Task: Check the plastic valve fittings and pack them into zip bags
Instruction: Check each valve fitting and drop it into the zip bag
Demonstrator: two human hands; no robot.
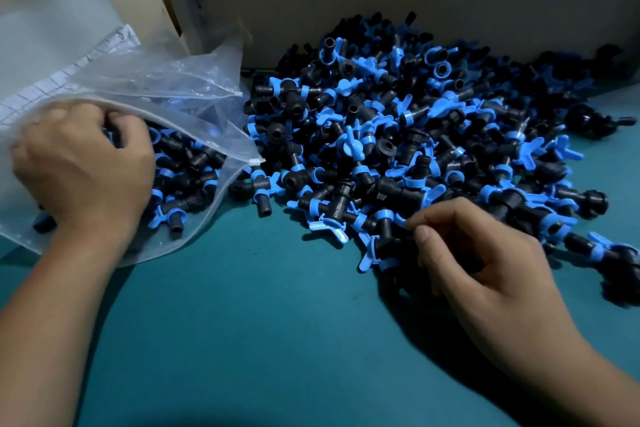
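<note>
A big heap of black valve fittings with blue handles (408,135) covers the teal table top. A clear zip bag (166,87) lies open at the left, with several fittings (187,177) inside. My left hand (83,170) is at the bag's mouth, fingers curled on the upper edge of the plastic. At the heap's near edge, my right hand (481,263) closes its thumb and fingers on a black and blue fitting (388,250).
A tall cardboard wall (415,0) stands right behind the heap. More frosted plastic bags (52,31) lie at the far left, behind the open bag. The teal table surface (259,340) stretches toward me between my forearms.
</note>
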